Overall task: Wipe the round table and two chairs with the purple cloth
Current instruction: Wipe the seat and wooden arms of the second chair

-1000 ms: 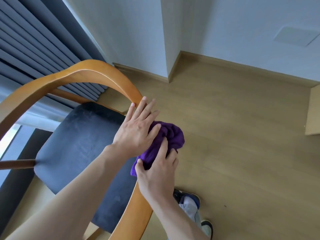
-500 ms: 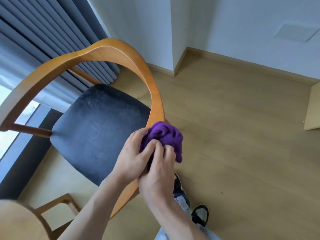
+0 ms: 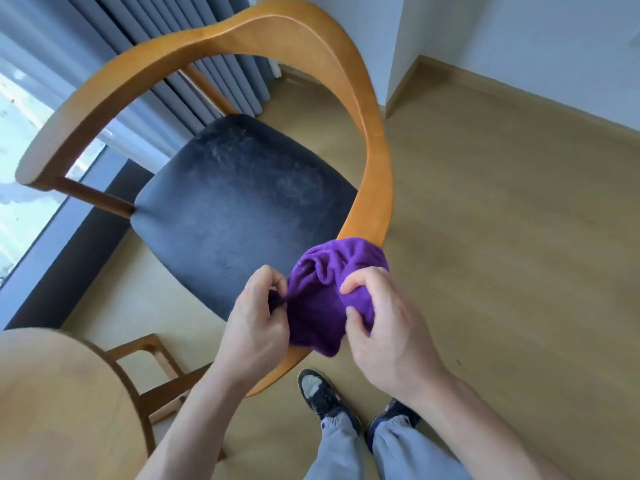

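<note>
The purple cloth (image 3: 325, 296) is bunched between both hands, just above the near end of the chair's curved wooden backrest (image 3: 374, 161). My left hand (image 3: 258, 320) pinches its left edge with curled fingers. On the right side, my right hand (image 3: 384, 323) grips a fold of the cloth. The chair has a dark blue padded seat (image 3: 235, 202). A slice of the round wooden table (image 3: 59, 403) shows at the lower left.
Grey curtains (image 3: 145, 36) and a window hang behind the chair. White walls meet at a corner at the upper right above a light wood floor (image 3: 519, 237). My shoes (image 3: 322, 396) and trouser legs stand below the chair's backrest end.
The view has swung left and back, bringing the whole chair and the table edge into sight. My left hand went from lying flat on the cloth to pinching it; the hands pulled apart.
</note>
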Motion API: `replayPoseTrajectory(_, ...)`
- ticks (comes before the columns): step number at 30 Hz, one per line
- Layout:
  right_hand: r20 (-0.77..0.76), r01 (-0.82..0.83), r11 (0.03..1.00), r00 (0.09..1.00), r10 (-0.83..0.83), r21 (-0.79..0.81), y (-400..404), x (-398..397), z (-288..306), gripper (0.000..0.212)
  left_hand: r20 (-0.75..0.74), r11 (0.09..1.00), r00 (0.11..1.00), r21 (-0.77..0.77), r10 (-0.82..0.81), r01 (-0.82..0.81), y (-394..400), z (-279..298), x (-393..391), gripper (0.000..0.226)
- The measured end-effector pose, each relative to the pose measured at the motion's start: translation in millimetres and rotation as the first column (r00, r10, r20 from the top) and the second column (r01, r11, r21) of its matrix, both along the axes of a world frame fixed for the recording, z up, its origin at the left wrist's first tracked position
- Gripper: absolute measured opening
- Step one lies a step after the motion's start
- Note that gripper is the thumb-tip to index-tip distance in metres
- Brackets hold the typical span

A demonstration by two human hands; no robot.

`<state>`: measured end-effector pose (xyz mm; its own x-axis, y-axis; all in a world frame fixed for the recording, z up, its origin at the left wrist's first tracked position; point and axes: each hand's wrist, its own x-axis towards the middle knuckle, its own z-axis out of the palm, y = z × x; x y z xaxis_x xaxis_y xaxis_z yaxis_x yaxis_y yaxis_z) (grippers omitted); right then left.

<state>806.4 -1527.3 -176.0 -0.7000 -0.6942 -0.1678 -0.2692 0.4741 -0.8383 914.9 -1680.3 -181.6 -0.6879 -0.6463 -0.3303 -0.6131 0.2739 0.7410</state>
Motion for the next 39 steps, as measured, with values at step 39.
replayPoseTrajectory(39, -0.586, 0.041, 0.895, 0.769, 0.255, 0.444, -91.1, -130.3, -67.6, 0.065, 0.138, 0.876, 0.951, -0.369, -0.279, 0.31, 14.3, -59.8, -82.1, 0.06)
